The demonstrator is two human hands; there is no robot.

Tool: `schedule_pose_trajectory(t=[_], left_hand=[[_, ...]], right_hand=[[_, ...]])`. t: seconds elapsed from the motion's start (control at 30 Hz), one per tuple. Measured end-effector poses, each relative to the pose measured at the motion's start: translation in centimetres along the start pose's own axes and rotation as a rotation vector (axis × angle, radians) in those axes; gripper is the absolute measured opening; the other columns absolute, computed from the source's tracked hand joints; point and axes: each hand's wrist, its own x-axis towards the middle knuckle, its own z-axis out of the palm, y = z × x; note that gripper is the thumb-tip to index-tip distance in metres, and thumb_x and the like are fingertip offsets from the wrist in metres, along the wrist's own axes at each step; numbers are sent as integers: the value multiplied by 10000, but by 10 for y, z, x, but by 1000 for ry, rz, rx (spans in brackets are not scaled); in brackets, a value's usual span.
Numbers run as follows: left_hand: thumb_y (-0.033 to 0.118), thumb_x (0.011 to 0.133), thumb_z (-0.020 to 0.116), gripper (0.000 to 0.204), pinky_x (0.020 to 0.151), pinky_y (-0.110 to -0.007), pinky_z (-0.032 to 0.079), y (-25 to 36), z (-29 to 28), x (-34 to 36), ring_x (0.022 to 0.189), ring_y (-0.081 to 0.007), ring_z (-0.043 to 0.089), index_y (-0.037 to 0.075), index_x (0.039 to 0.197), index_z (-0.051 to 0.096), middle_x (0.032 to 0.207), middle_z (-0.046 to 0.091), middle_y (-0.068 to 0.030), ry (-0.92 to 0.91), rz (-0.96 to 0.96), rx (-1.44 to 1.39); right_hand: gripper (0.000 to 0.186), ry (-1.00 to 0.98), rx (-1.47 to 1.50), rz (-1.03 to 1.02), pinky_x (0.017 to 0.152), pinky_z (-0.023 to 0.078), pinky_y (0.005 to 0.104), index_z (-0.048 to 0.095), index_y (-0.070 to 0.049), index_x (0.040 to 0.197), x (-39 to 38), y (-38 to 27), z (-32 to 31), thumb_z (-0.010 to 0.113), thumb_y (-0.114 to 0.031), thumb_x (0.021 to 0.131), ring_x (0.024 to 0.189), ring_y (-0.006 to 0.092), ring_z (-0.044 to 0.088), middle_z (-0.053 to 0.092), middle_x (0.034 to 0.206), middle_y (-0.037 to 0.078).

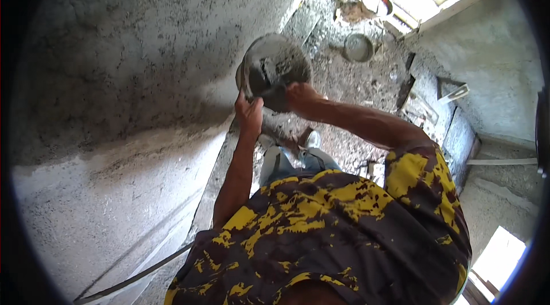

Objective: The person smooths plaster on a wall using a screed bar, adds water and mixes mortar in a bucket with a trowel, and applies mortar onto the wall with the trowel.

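My left hand (251,109) grips the near-left rim of a round grey pan (275,55) smeared with wet mortar, held up beside the rough plaster wall. Lumps of dark grey mix lie inside it. My right hand (301,96) is closed at the pan’s lower right, fingers reaching over the inside; whether it holds the rim or a tool there is hidden.
A rough wall (114,58) rises close on my left. Below are rubble-strewn floor (344,87), a round grey bowl (358,47), debris by the bright opening at top, and a pale-handled tool (455,93) on a ledge at right. My shoes (313,140) stand beneath the pan.
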Motion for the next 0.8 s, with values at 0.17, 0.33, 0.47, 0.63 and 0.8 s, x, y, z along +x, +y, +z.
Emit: schedule_pose_trajectory(t=[0.17, 0.33, 0.47, 0.63, 0.8], left_hand=[[28, 682, 528, 433, 639, -302, 427, -5, 4, -25, 673, -160, 484, -65, 1103, 487, 788, 567, -88, 159, 42, -8], [38, 674, 534, 411, 585, -276, 411, 8, 39, -38, 628, -125, 445, -56, 1074, 511, 725, 518, -54, 224, 70, -59], [28, 671, 530, 414, 586, -270, 409, 9, 45, -42, 629, -120, 446, -52, 1077, 516, 732, 527, -57, 173, 174, -3], [30, 687, 527, 389, 639, -273, 425, 17, 65, -47, 668, -138, 485, -46, 1069, 516, 776, 573, -65, 188, 146, -93], [18, 704, 512, 365, 671, -270, 423, 24, 64, -40, 702, -137, 500, -31, 1065, 524, 802, 588, -62, 97, 207, -188]], right_hand=[[253, -134, 459, 504, 618, 525, 369, 552, 15, 1020, 7, 59, -101, 546, -91, 791, 800, 259, 638, 614, 920, 175], [181, -10, 399, 212, 584, 520, 355, 603, 11, 851, -33, 57, -89, 595, -160, 791, 713, 242, 649, 633, 757, 142], [325, -498, 555, 499, 720, 515, 352, 556, 22, 1128, -34, 77, -94, 527, -125, 840, 833, 219, 627, 645, 921, 167], [202, -531, 487, 298, 529, 507, 305, 644, -23, 911, -27, 106, -103, 594, -197, 821, 621, 185, 611, 653, 852, 120], [194, -444, 294, 264, 659, 531, 352, 658, -42, 918, -9, 72, -144, 640, -154, 761, 809, 206, 650, 663, 896, 87]])
